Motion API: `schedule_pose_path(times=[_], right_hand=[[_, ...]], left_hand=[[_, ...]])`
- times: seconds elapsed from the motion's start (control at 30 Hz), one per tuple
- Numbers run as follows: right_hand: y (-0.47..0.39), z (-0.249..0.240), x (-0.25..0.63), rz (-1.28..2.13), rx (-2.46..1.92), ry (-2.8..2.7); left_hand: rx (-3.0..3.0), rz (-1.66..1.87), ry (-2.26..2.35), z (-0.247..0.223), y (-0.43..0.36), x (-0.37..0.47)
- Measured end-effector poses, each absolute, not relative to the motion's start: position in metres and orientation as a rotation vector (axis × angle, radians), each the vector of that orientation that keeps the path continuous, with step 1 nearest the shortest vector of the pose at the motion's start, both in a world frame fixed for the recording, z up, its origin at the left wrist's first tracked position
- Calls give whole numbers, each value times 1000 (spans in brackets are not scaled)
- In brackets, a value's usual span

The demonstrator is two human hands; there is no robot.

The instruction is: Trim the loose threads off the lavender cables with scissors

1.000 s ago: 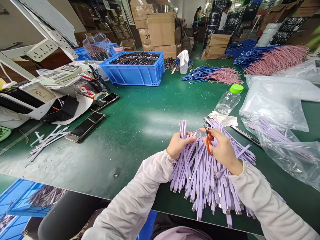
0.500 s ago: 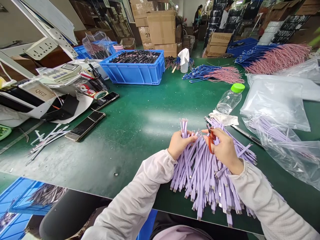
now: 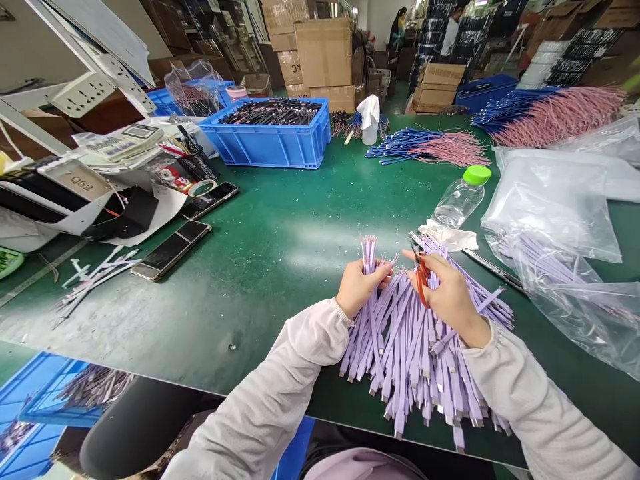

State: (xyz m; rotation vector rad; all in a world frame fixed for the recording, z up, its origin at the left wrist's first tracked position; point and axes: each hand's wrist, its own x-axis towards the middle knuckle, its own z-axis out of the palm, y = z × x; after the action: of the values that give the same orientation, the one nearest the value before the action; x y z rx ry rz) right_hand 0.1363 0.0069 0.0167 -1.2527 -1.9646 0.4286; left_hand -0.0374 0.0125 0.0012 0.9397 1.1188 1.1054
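A large pile of flat purple cables [image 3: 405, 360] fans out on the green table, connector ends toward the front edge. My left hand [image 3: 361, 287] is closed round several of these cables, their stripped wire ends sticking up above the fingers. Between its thumb and fingertips another cable's frayed end points right. My right hand [image 3: 447, 290] grips orange-handled cutters [image 3: 421, 283] over the pile, their dark tips just right of the left fingertips. A small gap shows between the two hands.
Behind the pile stand a clear bottle with a green cap [image 3: 463, 197] and a cloth [image 3: 449, 237]. Plastic bags [image 3: 555, 200] lie right, a blue bin [image 3: 273, 143] at the back, phones [image 3: 173, 251] and loose cable pieces [image 3: 97, 277] left.
The wire end at my left fingertips now shows more clearly, pointing up and right. My right fingertips and the cutters have shifted slightly away from my left hand.
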Motion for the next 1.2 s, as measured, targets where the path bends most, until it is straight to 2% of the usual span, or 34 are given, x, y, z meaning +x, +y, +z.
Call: schedule_pose_path(times=[0.23,0.53,0.63,0.83,1.2], right_hand=[[8,16,134,513,-1250,-1955],[6,19,135,436,-1316,-1906],[6,16,134,528,-1350,-1813],[13,18,133,925,-1334,-1584],[13,22,132,892,-1324,-1615]], left_hand=[[993,1097,1162,2,12,-36],[1068,1092,1220,-4,12,-36],[1114,1089,1246,-4,11,-36],[1366,1087,1354,3,4,-34],[1347,1021,1354,3,6,-36]])
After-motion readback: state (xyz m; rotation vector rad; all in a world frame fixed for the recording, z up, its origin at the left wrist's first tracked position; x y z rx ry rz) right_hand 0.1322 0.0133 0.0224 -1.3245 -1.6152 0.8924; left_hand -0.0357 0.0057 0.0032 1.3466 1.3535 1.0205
